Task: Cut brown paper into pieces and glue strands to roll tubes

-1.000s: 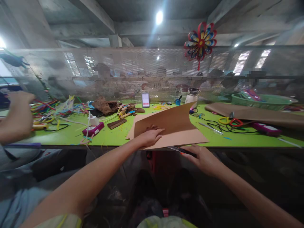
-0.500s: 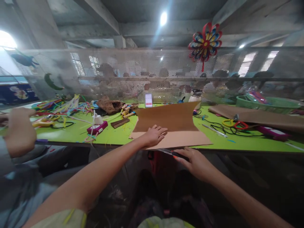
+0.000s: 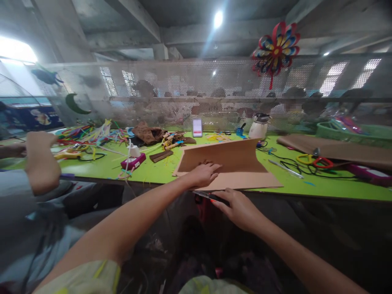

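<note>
A large sheet of brown kraft paper point(image 3: 251, 180) lies at the table's front edge, its back part folded up and curling over. My left hand point(image 3: 203, 173) presses on the lower layer, fingers outstretched toward the fold, partly in its shadow. Closed around the dark handle of a knife point(image 3: 206, 195), my right hand point(image 3: 240, 206) is just below the paper's front edge. The knife's thin blade points left along that edge, below my left wrist. Whether the blade touches the paper I cannot tell.
Left on the green table point(image 3: 153, 173) are a purple power strip point(image 3: 133, 162) and coloured strips point(image 3: 101, 134). A phone point(image 3: 197, 128) stands behind the paper. To the right lie scissors point(image 3: 323, 163), a silver pen-like tool point(image 3: 286, 168) and cables. Another person's arm point(image 3: 43, 163) is at far left.
My right hand and the knife have moved left along the paper's front edge. The raised paper flap has tipped further forward over my left hand. The camera view has shifted slightly.
</note>
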The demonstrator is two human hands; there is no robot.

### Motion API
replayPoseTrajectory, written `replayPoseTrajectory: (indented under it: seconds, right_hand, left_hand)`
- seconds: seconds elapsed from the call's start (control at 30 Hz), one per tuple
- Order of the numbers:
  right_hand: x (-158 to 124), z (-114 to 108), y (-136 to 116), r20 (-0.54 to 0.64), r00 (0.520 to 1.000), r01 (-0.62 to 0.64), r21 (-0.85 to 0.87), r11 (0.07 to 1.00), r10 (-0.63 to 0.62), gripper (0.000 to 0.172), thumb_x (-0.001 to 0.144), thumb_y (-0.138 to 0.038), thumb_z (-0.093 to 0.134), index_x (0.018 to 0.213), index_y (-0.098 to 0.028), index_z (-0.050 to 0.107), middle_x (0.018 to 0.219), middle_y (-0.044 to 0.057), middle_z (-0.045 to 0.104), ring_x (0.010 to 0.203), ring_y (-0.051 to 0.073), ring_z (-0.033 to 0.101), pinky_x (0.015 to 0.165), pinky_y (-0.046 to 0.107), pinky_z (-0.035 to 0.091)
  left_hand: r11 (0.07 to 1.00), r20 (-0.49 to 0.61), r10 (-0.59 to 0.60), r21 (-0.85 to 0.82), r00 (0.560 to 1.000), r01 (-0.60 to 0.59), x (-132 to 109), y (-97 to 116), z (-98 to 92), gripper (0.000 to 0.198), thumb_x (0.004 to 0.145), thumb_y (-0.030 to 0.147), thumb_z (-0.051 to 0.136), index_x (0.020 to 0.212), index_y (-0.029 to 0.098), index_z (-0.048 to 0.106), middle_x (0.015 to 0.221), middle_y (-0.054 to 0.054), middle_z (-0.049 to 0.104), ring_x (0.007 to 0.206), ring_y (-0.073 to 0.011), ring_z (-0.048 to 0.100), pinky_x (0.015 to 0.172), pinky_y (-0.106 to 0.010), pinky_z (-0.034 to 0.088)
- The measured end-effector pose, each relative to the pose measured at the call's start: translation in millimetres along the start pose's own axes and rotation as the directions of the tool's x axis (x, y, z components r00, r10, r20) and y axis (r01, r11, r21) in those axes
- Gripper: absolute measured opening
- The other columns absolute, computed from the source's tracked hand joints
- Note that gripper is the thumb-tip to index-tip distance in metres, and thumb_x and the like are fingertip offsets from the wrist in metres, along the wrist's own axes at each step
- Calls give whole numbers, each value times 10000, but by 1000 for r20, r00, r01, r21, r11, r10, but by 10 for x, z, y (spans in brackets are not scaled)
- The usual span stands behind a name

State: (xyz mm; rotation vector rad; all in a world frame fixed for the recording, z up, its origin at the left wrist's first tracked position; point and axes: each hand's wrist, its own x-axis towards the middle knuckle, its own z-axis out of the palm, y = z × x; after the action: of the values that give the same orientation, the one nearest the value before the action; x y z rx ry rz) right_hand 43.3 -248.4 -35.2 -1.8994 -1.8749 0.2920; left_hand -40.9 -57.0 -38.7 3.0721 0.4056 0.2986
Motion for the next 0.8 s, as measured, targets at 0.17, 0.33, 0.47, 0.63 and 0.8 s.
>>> replayPoseTrajectory:
  seconds: [0.17, 0.33, 0.47, 0.63, 0.8]
  right_hand:
    - [47, 16, -75, 26, 1000, -2, 7, 1000, 2, 372, 930, -420, 444, 1214, -268, 631, 1007, 91, 662, 922, 217, 631, 815, 286, 427]
    - [70, 12, -123, 31, 999, -6, -27, 1000, 7, 371, 930, -422, 441, 1213, -274, 630, 986, 89, 650, 910, 217, 629, 794, 281, 419]
    - [96, 0, -170, 39, 999, -4, -41, 999, 6, 375, 928, -432, 441, 1205, -274, 638, 971, 91, 659, 919, 220, 626, 806, 284, 413]
    - [73, 13, -148, 36, 999, -6, 18, 1000, 5, 375, 927, -434, 445, 1201, -270, 642, 1029, 92, 674, 948, 226, 629, 825, 290, 417]
    - [57, -8, -146, 44, 999, -11, -5, 1000, 11, 370, 925, -431, 448, 1189, -267, 649, 1034, 96, 677, 957, 229, 631, 826, 292, 418]
  left_hand:
    - [999, -16, -42, -7, 999, 42, -6, 11, 16, 464, 956, 384, 321, 1393, 240, 383, 1366, -98, 494, 1245, -283, 432, 1025, -466, 325]
    - [999, -31, -32, 22, 999, 33, 10, 14, 39, 450, 945, 344, 355, 1374, 226, 421, 1383, -99, 484, 1265, -283, 411, 1058, -472, 282]
    - [998, 2, -63, 1, 998, 63, 2, 26, 15, 454, 952, 380, 332, 1377, 241, 412, 1369, -100, 491, 1257, -289, 418, 1038, -483, 306]
    - [999, -20, -38, 34, 999, 38, 2, -5, 49, 447, 963, 383, 321, 1380, 251, 413, 1370, -90, 495, 1239, -275, 432, 1031, -464, 312]
    - [1000, -57, -5, 18, 998, 6, -4, -15, 55, 479, 978, 450, 239, 1364, 242, 431, 1312, -97, 526, 1187, -256, 450, 994, -440, 338]
